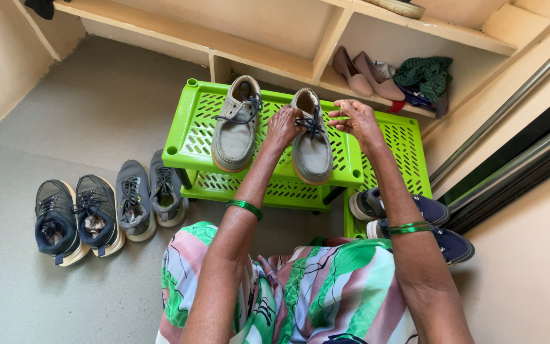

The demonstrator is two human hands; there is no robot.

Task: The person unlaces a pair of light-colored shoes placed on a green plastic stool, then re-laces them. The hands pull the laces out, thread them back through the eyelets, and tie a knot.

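Centrally, at mid-frame: a bright green perforated plastic shoe rack (186, 121), two tiers visible, bearing a pair of grey lace-up shoes with dark blue laces on its top tier. Left grey shoe (235, 127) stands alone, toe toward the viewer, untouched. Right grey shoe (311, 143) sits just beside it, toe at the rack's front edge. Left hand (282, 127) is curled, fingers drawn in against the near side of the right grey shoe at its laces (312, 122). Right hand (356, 121) hovers just right of the same shoe, fingertips pinched narrow; it appears to grip a lace end, though the strand is too fine to confirm. Green bangles on both wrists; a patterned green, pink and white garment (313, 293) fills the lower centre. Lower left of frame, on the grey floor (84, 102): a pair of dark navy sneakers (74, 220), and beside them a pair of grey sneakers (148, 197), all in a row. Right of the rack, low: a pair of navy slip-on shoes (440, 226). Upper right, on a cream wall shelf (268, 64): a pair of pink flat shoes (367, 76) and a crumpled green cloth (424, 76).
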